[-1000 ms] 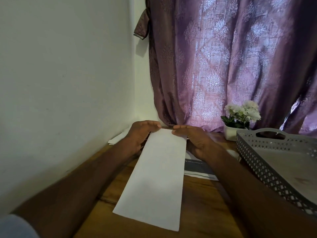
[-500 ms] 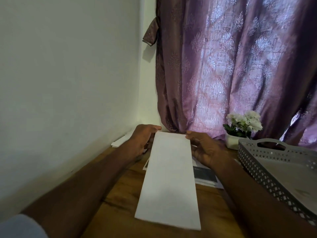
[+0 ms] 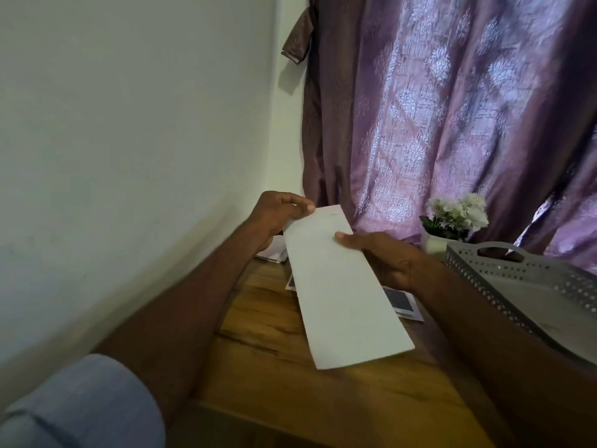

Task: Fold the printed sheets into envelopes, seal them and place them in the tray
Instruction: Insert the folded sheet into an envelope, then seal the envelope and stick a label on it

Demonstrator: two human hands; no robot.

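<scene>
Two hands on one long white folded sheet, now lifted off wooden table, tilted: left hand fingers pinching far corner, right hand gripping right edge. Likely envelope next. Grey perforated plastic tray waiting, right edge.

A plain white wall meets a purple curtain with a shiny flower pattern in the corner. Daylight seems to glow through the cloth. Below is a brown wooden table. A small pot of white flowers stands by the curtain.
</scene>
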